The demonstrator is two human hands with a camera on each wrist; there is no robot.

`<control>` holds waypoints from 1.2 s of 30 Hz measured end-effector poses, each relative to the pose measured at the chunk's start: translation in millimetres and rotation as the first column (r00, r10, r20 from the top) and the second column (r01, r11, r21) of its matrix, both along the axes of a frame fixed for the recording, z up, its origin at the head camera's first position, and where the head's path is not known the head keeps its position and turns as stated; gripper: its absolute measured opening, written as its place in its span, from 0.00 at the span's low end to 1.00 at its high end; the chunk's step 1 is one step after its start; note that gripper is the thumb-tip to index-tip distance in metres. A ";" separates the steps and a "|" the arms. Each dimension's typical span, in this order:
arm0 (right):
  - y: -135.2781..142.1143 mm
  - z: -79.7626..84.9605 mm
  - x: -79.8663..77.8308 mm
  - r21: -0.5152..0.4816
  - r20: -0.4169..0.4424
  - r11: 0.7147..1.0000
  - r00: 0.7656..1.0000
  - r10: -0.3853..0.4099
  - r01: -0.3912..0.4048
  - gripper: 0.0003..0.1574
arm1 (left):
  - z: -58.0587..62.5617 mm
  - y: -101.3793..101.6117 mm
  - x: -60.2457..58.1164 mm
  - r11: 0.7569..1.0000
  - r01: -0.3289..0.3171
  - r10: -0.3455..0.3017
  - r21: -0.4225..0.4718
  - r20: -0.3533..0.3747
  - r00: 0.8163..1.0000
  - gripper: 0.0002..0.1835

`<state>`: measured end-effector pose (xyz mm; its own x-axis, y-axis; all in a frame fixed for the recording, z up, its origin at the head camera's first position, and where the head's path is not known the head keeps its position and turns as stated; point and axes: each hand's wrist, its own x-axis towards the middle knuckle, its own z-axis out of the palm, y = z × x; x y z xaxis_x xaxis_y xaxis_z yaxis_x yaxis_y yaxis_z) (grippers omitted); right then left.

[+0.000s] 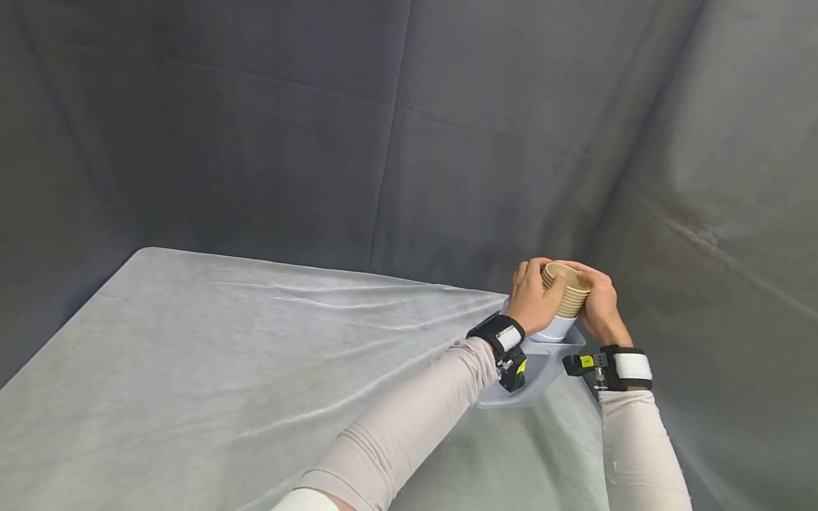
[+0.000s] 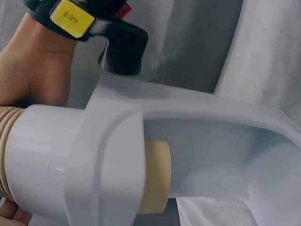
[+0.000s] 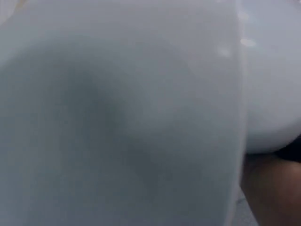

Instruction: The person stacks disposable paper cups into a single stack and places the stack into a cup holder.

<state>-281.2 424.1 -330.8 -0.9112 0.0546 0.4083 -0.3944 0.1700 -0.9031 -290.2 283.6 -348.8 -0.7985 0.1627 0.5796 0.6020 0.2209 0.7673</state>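
Observation:
A stack of tan paper cups stands, slightly tilted, in the white round sleeve of a plastic cup dispenser. My left hand grips the stack from the left, with its thumb across the near side by the top rim. On the right, my right hand curls its fingers round the far side of the cups. Below the dispenser's collar, the left wrist view shows the tan lower end of a cup sticking out. The dispenser's pale wall fills most of the right wrist view, close and blurred.
The dispenser stands near the right edge of a table with a wrinkled light grey cloth. Dark grey curtains hang behind and at the sides, with the right one close to my right arm. Both wrists wear black camera bands.

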 end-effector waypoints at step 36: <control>-5.8 -25.6 0.0 0.468 0.137 0.878 0.973 -0.184 0.100 0.31 | -26.5 -17.4 -17.5 0.994 0.054 -0.046 -0.099 0.083 0.995 0.26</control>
<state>-281.2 418.3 -356.4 -0.9658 0.0356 0.2570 -0.1802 0.6208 -0.7630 -307.7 266.3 -375.3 -0.8313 0.2584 0.4920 0.5513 0.2713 0.7890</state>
